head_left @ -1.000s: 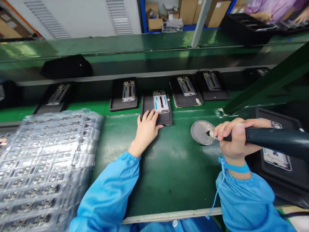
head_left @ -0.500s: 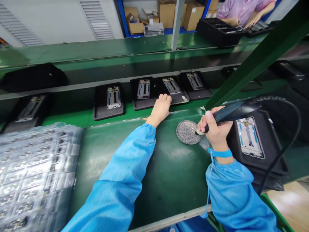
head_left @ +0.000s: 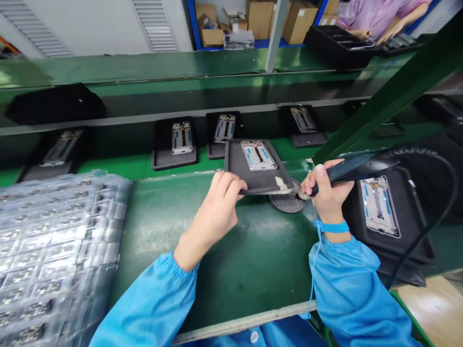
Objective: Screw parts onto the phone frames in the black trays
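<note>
"What does the left hand (head_left: pixel 219 209) have?"

"A black tray (head_left: pixel 243 177). The fingers are closed on its near left corner."

"Anything on it?"

"A phone frame (head_left: pixel 259 155), with blue strips, lying right of the tray's middle."

"Where is the tray, exactly?"

"At the bench's (head_left: pixel 188 231) far edge, ahead of the person and between the two hands. It hides part of the round dish (head_left: pixel 289 205). Whether it touches either, I can't tell."

"And the right hand (head_left: pixel 327 193)?"

"Wrapped around the dark tool (head_left: pixel 365 168), near its tip, just beside the dish. A blue band (head_left: pixel 334 226) circles the wrist."

"What else is about?"

"Clear plastic sheets (head_left: pixel 65 241), stacked at the left; a second tray (head_left: pixel 410 207) with its own frame (head_left: pixel 380 207), right of the tool; more trays (head_left: pixel 173 162) in the channel (head_left: pixel 139 166) beyond. Across from it, a co-worker in pink (head_left: pixel 379 17) stands by a black box (head_left: pixel 340 48)."
</note>
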`<state>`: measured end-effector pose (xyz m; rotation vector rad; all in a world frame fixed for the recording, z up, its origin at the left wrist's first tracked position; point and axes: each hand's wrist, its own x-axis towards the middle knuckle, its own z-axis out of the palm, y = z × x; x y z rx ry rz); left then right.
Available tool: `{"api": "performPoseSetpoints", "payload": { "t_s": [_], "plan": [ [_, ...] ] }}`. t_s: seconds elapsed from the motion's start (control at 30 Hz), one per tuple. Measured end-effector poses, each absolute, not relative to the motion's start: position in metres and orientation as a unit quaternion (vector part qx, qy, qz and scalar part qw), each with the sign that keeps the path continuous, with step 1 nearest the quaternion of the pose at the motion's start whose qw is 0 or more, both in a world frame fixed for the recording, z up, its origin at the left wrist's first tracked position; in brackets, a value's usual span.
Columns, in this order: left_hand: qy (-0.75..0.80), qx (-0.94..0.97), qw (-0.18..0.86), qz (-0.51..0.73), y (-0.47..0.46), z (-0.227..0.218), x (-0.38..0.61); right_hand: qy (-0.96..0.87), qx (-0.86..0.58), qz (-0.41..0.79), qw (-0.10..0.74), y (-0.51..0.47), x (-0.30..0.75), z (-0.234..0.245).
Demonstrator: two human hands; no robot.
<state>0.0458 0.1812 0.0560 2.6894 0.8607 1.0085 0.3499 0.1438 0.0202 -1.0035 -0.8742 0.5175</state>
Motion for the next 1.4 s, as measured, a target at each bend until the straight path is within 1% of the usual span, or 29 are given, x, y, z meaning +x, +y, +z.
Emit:
{"api": "performPoseSetpoints", "payload": {
  "t_s": [0.17, 0.33, 0.43, 0.5, 0.57, 0.63, 0.77, 0.83, 0.93, 1.07, 1.17, 1.4],
  "plan": [
    [0.311, 0.884, 0.079, 0.339, 0.084, 0.059, -0.009, -0.415, -0.457, 0.237, 0.750, 0.143, 0.351, 0.020],
    [0.324, 0.885, 0.115, 0.313, -0.007, 0.029, -0.035, -0.434, -0.458, 0.230, 0.741, 0.140, 0.349, 0.022],
    [0.326, 0.886, 0.136, 0.299, -0.038, 0.014, -0.039, -0.440, -0.462, 0.225, 0.736, 0.139, 0.348, 0.023],
    [0.330, 0.890, 0.158, 0.271, -0.044, 0.014, -0.040, -0.442, -0.466, 0.224, 0.733, 0.139, 0.349, 0.024],
    [0.326, 0.895, 0.188, 0.240, -0.037, 0.020, -0.040, -0.444, -0.467, 0.221, 0.732, 0.138, 0.350, 0.029],
    [0.321, 0.893, 0.211, 0.234, -0.016, 0.027, -0.037, -0.444, -0.449, 0.213, 0.745, 0.139, 0.348, 0.037],
    [0.388, 0.849, 0.219, 0.285, 0.058, 0.022, -0.014, -0.441, -0.367, 0.235, 0.784, 0.143, 0.316, 0.061],
    [0.461, 0.802, 0.241, 0.294, 0.098, 0.012, 0.005, -0.457, -0.338, 0.278, 0.775, 0.147, 0.288, 0.068],
    [0.527, 0.761, 0.295, 0.238, 0.140, 0.002, 0.031, -0.480, -0.329, 0.344, 0.737, 0.153, 0.247, 0.064],
    [0.540, 0.753, 0.333, 0.175, 0.152, 0.002, 0.042, -0.499, -0.320, 0.397, 0.701, 0.157, 0.225, 0.045],
    [0.545, 0.747, 0.342, 0.167, 0.148, 0.007, 0.042, -0.500, -0.320, 0.405, 0.696, 0.157, 0.226, 0.037],
    [0.537, 0.751, 0.343, 0.175, 0.147, 0.004, 0.044, -0.496, -0.331, 0.401, 0.696, 0.158, 0.224, 0.036]
  ]
}}
